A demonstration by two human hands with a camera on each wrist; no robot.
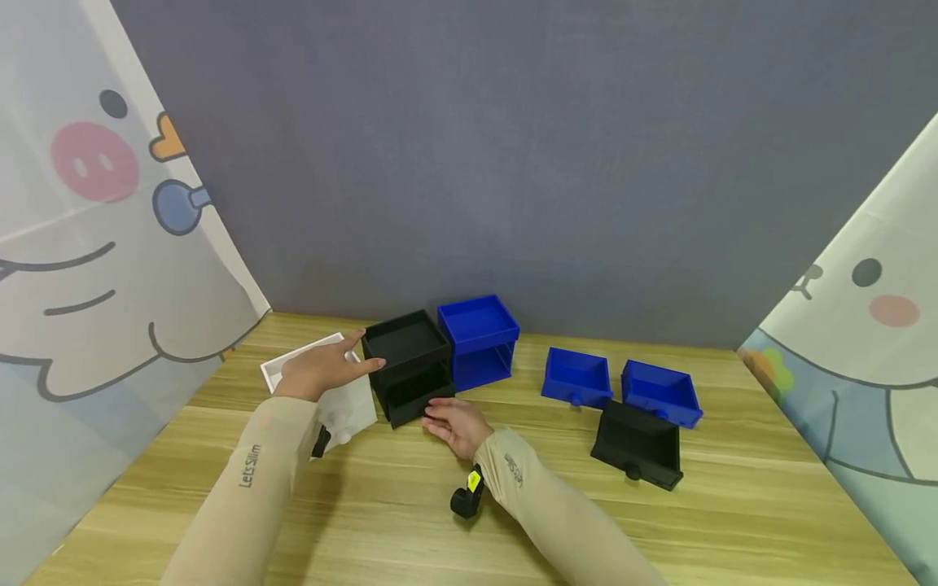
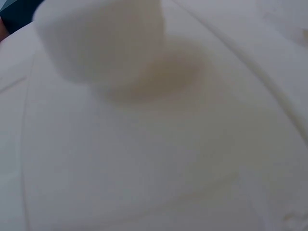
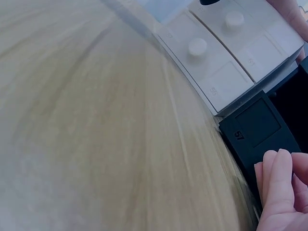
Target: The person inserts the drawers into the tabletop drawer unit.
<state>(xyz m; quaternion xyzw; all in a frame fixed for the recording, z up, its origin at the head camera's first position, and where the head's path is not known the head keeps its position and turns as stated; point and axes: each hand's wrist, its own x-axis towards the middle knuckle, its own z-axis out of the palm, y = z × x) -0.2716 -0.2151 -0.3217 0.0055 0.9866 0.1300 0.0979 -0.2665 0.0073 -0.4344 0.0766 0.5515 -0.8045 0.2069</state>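
Observation:
My left hand [image 1: 322, 370] lies over the white drawer cabinet [image 1: 302, 353], its thumb and forefinger spread straight to the left side of the black cabinet [image 1: 406, 340]. Low in that cabinet a black drawer [image 3: 252, 122], marked 57, fills the bottom opening; the space above it is dark. At the drawer's front my right hand [image 1: 456, 425] pinches with fingers and thumb together, which hide the knob area. A blue cabinet [image 1: 479, 323] with an open front stands against the black one's right side. Up close in the left wrist view is a white knob [image 2: 101, 43] on a white front.
To the right on the wooden table [image 1: 396, 521] lie two loose blue drawers [image 1: 579, 373], and a loose black drawer [image 1: 636, 443] just in front of them. White drawer fronts [image 3: 211, 72] with round knobs adjoin the black cabinet. A grey backdrop [image 1: 469, 163] rises behind.

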